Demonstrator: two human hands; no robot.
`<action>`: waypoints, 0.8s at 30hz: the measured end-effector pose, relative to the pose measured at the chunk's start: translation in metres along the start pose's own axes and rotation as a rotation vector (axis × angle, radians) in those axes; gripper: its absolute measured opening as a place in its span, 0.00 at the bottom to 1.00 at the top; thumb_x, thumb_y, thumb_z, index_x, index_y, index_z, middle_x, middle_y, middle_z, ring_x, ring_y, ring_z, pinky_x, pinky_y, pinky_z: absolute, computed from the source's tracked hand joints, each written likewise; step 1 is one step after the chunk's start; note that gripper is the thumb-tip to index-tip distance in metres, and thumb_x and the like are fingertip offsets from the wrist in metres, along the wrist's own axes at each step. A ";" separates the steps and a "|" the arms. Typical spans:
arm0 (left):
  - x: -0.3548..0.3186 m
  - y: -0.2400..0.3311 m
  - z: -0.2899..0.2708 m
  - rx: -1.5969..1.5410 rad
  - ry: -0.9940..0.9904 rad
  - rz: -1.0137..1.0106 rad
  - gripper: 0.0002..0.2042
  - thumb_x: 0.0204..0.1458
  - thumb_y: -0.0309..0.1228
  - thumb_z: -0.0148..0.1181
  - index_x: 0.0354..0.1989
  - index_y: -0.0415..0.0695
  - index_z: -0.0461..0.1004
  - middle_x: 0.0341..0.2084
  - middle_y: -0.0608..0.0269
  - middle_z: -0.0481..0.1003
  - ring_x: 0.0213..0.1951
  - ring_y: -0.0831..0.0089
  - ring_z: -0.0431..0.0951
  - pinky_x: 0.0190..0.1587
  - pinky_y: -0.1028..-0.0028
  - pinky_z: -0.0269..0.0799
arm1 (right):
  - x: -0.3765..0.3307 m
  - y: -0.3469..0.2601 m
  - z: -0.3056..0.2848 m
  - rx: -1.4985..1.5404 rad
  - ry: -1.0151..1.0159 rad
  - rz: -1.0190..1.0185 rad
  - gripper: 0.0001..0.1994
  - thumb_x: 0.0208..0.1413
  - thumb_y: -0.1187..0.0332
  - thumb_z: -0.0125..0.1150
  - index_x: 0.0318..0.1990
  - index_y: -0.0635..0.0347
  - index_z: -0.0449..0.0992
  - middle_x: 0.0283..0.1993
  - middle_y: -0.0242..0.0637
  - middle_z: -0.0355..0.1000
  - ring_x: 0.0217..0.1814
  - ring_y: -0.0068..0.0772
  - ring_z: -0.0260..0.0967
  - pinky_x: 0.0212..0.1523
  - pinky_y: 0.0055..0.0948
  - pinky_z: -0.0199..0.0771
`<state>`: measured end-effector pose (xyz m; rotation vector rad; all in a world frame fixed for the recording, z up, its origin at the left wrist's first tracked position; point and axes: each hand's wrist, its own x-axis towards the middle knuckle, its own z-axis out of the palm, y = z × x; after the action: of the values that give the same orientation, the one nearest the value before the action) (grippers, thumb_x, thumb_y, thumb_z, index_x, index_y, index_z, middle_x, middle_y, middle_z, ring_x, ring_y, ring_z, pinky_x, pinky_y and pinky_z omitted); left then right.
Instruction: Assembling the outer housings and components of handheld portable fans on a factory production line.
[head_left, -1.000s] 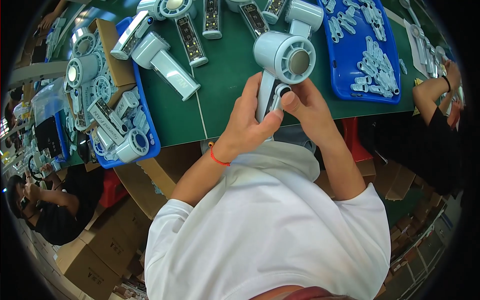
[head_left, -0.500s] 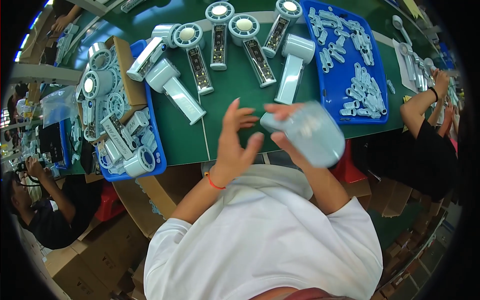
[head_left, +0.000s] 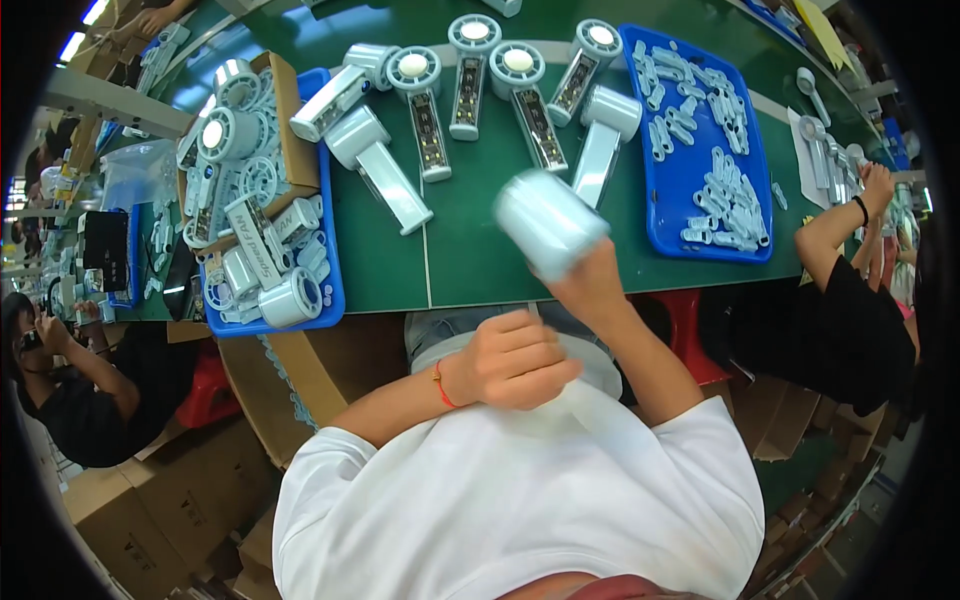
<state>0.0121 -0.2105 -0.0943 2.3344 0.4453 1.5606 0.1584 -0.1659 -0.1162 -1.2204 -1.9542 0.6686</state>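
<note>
My right hand (head_left: 590,285) is closed round a pale blue handheld fan (head_left: 550,222), blurred by motion and held above the table's near edge. Its broad round head points up and left, and my hand hides the handle. In front of my white shirt, my left hand (head_left: 518,362) has its fingers curled into a fist; whatever may be inside is hidden. Beyond the hands, several similar fans lie in an arc, some with circuit boards showing in the open handle, such as one fan (head_left: 427,125). Others lie handle-cover up, like the near-left fan (head_left: 385,175).
A blue tray (head_left: 335,290) at left holds a cardboard box (head_left: 290,130) of fan parts. The blue tray (head_left: 665,225) at right carries many small pale blue pieces. Co-workers sit on both sides, near red stools (head_left: 683,335). Open cartons stand below the table.
My right hand has swung the fan so its head moved from lower right to upper left. My left hand has dropped toward my shirt, its spread fingers now curled. The view has shifted slightly.
</note>
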 end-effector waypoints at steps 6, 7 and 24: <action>0.011 -0.033 -0.002 0.541 -0.427 -0.448 0.24 0.41 0.36 0.62 0.49 0.43 0.69 0.48 0.63 0.69 0.52 0.62 0.65 0.53 0.57 0.57 | -0.008 0.008 -0.017 -0.495 -0.175 -0.193 0.31 0.36 0.69 0.65 0.53 0.63 0.64 0.44 0.39 0.66 0.49 0.41 0.62 0.49 0.38 0.60; 0.007 -0.036 -0.001 0.593 -0.476 -0.400 0.26 0.38 0.37 0.64 0.48 0.43 0.69 0.46 0.62 0.70 0.51 0.63 0.66 0.52 0.58 0.57 | -0.012 0.010 -0.023 -0.374 -0.238 -0.124 0.33 0.35 0.71 0.66 0.55 0.62 0.63 0.48 0.41 0.65 0.52 0.43 0.61 0.52 0.38 0.59; -0.005 -0.048 0.002 0.617 -0.501 -0.368 0.20 0.33 0.28 0.64 0.40 0.41 0.73 0.33 0.65 0.73 0.41 0.67 0.68 0.44 0.61 0.60 | -0.036 0.023 -0.010 -0.226 -0.045 -0.112 0.23 0.42 0.72 0.61 0.50 0.64 0.69 0.49 0.41 0.67 0.50 0.45 0.64 0.49 0.39 0.61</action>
<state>0.0075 -0.1691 -0.1193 2.7315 1.2700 0.6854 0.1890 -0.1883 -0.1384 -1.2260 -2.1640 0.4309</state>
